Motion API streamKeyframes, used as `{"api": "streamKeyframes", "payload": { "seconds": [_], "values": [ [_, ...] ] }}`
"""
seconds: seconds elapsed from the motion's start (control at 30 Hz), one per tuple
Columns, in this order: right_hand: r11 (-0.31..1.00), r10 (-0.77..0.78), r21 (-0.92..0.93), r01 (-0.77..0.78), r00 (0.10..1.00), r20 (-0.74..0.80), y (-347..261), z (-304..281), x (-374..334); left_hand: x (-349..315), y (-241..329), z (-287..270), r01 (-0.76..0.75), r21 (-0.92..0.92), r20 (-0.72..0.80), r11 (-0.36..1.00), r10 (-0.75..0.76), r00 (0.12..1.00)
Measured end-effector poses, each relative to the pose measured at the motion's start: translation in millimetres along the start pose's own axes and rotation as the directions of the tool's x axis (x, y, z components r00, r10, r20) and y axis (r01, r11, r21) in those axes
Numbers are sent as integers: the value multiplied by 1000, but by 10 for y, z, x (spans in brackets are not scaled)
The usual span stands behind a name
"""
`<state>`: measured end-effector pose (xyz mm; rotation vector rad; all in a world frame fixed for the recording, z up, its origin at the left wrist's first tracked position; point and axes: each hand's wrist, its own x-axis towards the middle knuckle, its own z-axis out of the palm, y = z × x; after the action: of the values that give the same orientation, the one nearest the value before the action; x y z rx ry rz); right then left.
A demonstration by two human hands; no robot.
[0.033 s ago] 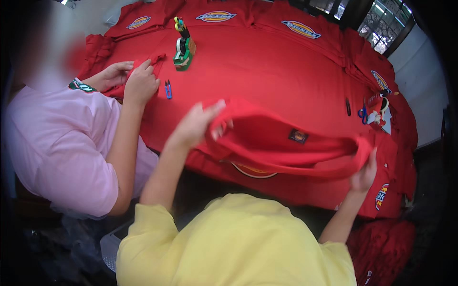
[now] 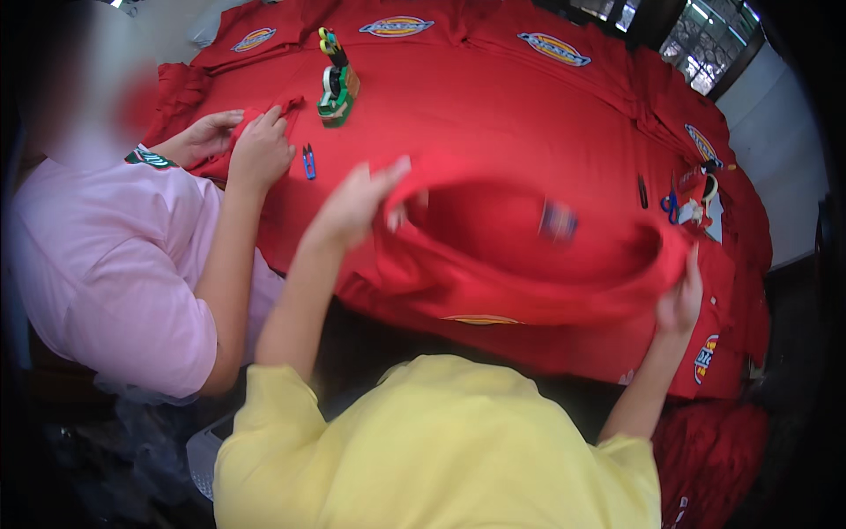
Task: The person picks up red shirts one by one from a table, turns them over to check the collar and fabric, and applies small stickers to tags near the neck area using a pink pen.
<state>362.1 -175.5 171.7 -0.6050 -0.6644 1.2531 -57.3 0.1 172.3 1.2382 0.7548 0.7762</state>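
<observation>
Between my hands a red shirt is stretched above the table, its opening spread into a wide oval. A small dark label, blurred by motion, shows on the inner far side. My left hand grips the left end of the rim, some fingertips showing inside the opening. At the right end my right hand holds the edge, with its fingers partly hidden by cloth. Part of a yellow print shows low on the shirt's near side or just under it; I cannot tell which.
Red cloth covers the table, with several printed red shirts along its far edge. A co-worker at the left handles red cloth. A green tape dispenser, blue thread snips, blue scissors and tape roll lie about.
The shirt's opening has widened, its near edge bulging toward me. My left hand has shifted slightly up and left, my right hand slightly right.
</observation>
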Motion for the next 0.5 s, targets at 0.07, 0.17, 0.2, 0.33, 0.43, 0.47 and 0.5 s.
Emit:
{"api": "streamKeyframes", "payload": {
  "seconds": [0.07, 0.17, 0.2, 0.33, 0.43, 0.47, 0.5],
  "values": [
    [1000, 9, 5, -10, 995, 100, -253, -268, 542, 424, 191, 1, -234, -213, -150, 949, 204, 967],
    [998, -45, -31, 51, 983, 180, -326, -5, 997, 724, 402, -143, -347, -330, -138, 878, 319, 938],
    [991, -111, -58, 121, 983, 145, -322, -75, 982, 705, 299, -280, -337, -429, -140, 838, 306, 942],
    [916, 204, -353, -192, 979, -5, 145, -875, 239, 170, -500, -436, -132, -311, 83, 941, 166, 983],
    [699, 473, -547, -461, 871, -129, 665, -1049, -297, -204, -1148, -609, 189, 60, -27, 980, -188, 982],
    [654, 517, -553, -515, 839, -169, 782, -1070, -406, -311, -1233, -586, 260, 198, -41, 945, -257, 966],
    [693, 483, -517, -502, 856, -183, 867, -1129, -479, -363, -1269, -555, 272, 229, -54, 935, -267, 962]
  ]
}}
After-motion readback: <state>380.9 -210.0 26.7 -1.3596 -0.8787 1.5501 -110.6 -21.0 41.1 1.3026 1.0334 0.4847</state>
